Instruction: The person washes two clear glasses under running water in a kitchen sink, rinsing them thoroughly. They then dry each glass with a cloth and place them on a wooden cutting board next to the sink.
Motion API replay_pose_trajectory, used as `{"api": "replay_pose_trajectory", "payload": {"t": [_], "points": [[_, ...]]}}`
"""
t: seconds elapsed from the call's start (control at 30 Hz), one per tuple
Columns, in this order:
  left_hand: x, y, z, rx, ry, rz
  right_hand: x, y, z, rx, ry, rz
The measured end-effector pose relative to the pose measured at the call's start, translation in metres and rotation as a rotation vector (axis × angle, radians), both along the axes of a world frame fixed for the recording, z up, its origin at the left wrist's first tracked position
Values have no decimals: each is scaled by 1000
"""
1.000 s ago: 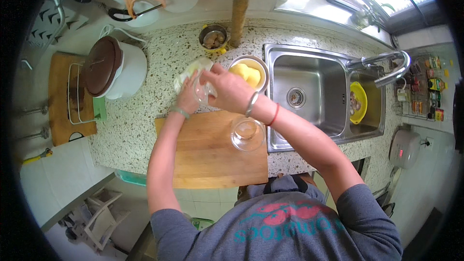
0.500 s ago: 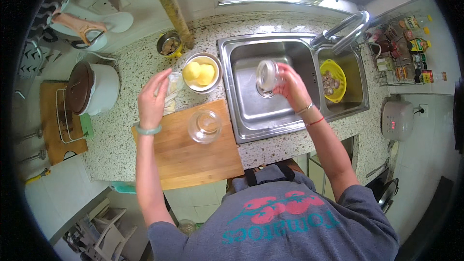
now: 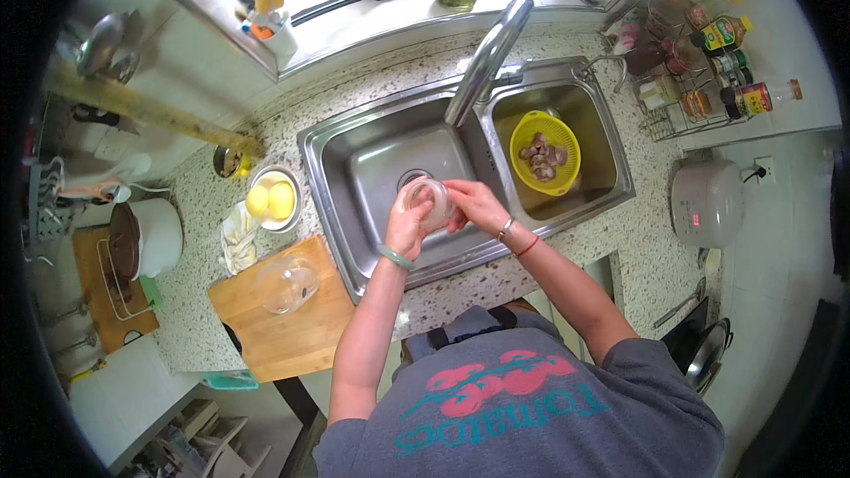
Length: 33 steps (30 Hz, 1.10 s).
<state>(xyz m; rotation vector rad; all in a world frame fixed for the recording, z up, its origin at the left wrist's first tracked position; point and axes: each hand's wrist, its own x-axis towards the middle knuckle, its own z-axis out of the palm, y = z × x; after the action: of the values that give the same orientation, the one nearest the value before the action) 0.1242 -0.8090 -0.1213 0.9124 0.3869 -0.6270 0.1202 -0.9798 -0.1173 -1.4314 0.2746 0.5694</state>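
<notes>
Over the large sink basin (image 3: 354,159), both hands grip one small clear round vessel (image 3: 440,204) with a thick rim; I cannot make out whether it is a bowl, jar or lid. My left hand (image 3: 407,226), with a green bangle at the wrist, has its fingers round the near left side, partly inside the rim. My right hand (image 3: 478,208) closes on the right side. Beyond them hangs the faucet spout (image 3: 491,57); no running water is discernible. On the wooden cutting board (image 3: 283,327) to the left sits a clear glass bowl (image 3: 288,283).
A white bowl (image 3: 292,186) holds yellow peeled pieces beside a crumpled pale cloth (image 3: 237,239). In the right basin stands a yellow colander (image 3: 571,173) with brownish pieces. A white pot (image 3: 164,235) stands far left; a bottle rack (image 3: 664,128) and a rice cooker (image 3: 706,208) are at right.
My left hand has moved from above the counter into the sink area and now grips the clear vessel with my right hand. The vessel has come nearer to me. The view has turned rightward.
</notes>
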Motion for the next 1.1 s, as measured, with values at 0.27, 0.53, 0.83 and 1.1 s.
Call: {"api": "replay_pose_trajectory", "payload": {"t": [0.27,0.53,0.83,1.1], "points": [[35,-56,10,186,14,131,124,-122,-8,-179,-128,-638],[50,-67,-15,163,-14,192,176,-153,3,-563,-113,-482],[61,-51,-29,217,22,98,58,-42,19,-708,-1038,578],[29,-48,-66,331,-222,249,37,3,-29,-471,-588,231]]}}
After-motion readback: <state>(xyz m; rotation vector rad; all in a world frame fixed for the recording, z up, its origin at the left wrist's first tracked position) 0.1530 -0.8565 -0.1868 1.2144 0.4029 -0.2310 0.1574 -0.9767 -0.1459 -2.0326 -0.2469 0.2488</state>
